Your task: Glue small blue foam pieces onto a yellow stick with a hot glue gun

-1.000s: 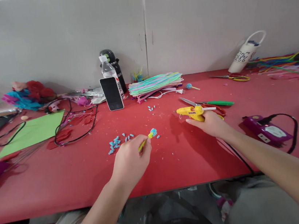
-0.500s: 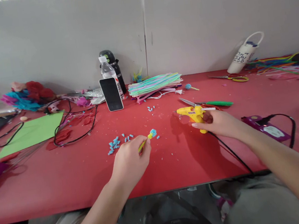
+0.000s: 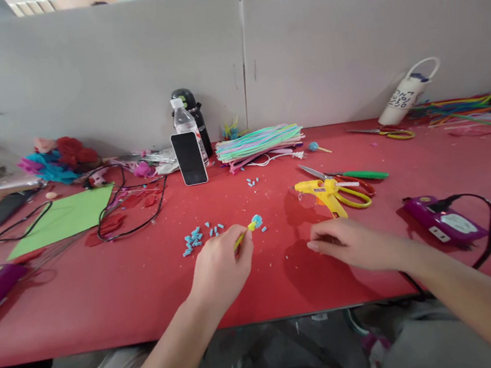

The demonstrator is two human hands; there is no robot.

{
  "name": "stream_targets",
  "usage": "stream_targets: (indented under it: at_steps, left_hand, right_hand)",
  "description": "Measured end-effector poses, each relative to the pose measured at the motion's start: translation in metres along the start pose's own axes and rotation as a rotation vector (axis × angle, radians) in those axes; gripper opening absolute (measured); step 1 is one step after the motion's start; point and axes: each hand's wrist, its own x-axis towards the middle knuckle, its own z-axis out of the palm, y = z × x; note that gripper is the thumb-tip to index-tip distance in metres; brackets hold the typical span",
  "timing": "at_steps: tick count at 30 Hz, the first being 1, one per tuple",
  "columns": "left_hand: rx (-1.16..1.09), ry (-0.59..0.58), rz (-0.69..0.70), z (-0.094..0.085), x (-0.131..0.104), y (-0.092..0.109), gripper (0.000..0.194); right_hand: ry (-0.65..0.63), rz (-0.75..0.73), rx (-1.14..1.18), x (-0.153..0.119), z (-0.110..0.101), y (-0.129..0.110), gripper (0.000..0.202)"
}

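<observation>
My left hand [image 3: 221, 265] pinches a thin yellow stick with a cluster of light-blue pieces [image 3: 256, 222] at its tip. Beside it lies a small heap of short blue pieces [image 3: 193, 239], with a few more scattered around. My right hand [image 3: 355, 242] hovers low over the table, thumb and forefinger apart, with nothing visible in it. Just beyond its fingers a yellow glue gun [image 3: 318, 188] rests on the table. Scissors [image 3: 356, 196] with yellow and red handles lie partly behind the gun, near a green-handled tool [image 3: 366, 175].
Toward the back, a phone [image 3: 190, 159] leans on a plastic bottle [image 3: 183, 118] beside a bundle of pastel pipe cleaners [image 3: 261, 144]. A purple power box [image 3: 444, 221] with a black cable sits at right. Green paper [image 3: 66, 218] and a black cord lie at left.
My right hand has let go of the glue gun, which now lies on the table, and has drawn back toward me. My left hand still holds the stick. The view has shifted slightly.
</observation>
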Motion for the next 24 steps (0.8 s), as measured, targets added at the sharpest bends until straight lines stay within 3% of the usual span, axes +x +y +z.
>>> stream_targets:
  at_steps: [3, 9, 13, 18, 24]
  left_hand:
    - [-0.101, 0.031, 0.010, 0.001, -0.002, 0.003, 0.028]
    - [-0.446, 0.062, -0.035, 0.014, -0.010, 0.016, 0.030]
    - [-0.571, 0.107, 0.005, 0.019, -0.013, 0.024, 0.026]
    - [-0.475, 0.120, 0.026, 0.000, -0.006, 0.015, 0.026]
    - [-0.176, 0.268, 0.036, -0.043, 0.010, -0.027, 0.027]
  right_hand:
    - [0.013, -0.039, 0.188, 0.004, 0.013, -0.014, 0.027]
    - [0.051, -0.073, 0.602, 0.013, 0.042, -0.050, 0.033]
    - [0.032, -0.122, 0.753, 0.013, 0.051, -0.064, 0.028]
    - [0.187, -0.103, 0.503, 0.026, 0.042, -0.051, 0.020]
    - [0.327, -0.035, 0.101, 0.084, 0.017, -0.033, 0.015]
